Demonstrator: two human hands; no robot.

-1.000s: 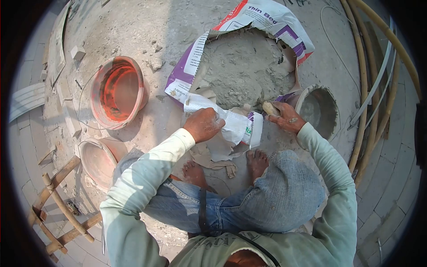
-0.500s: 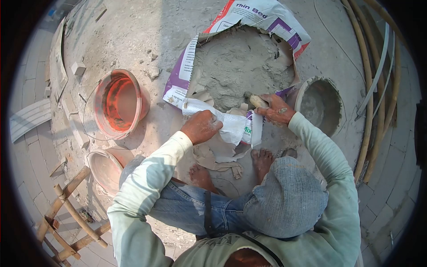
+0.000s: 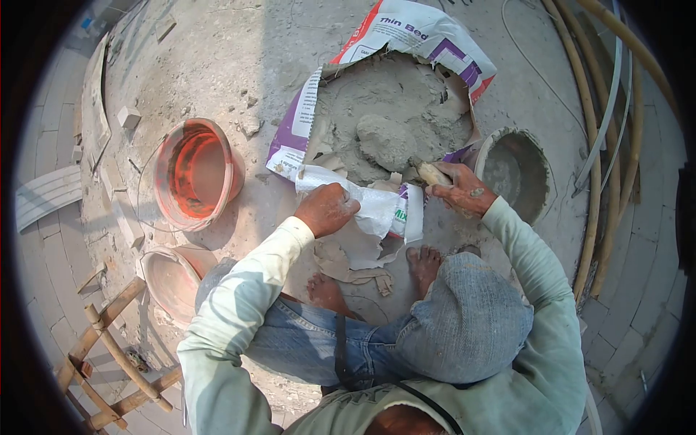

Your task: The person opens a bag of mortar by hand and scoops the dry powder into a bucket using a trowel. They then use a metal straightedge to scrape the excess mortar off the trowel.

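A torn-open Thin Bed bag lies in front of me, full of wet grey mortar. My left hand is closed on the near edge of the bag, where the white lining folds outward. In my right hand is the pale handle of a trowel, at the bag's near right side. A rounded lump of mortar rises just ahead of the handle. The trowel's blade is hidden, seemingly under that lump.
Left of the bag stands an orange bucket, with a paler bucket nearer me. A mortar-crusted bucket is close to my right hand. Bamboo poles run along the right. Wooden poles cross at lower left.
A rounded lump of mortar now stands up in front of the trowel handle. My right hand has shifted slightly right and turned; my left hand keeps its hold on the bag.
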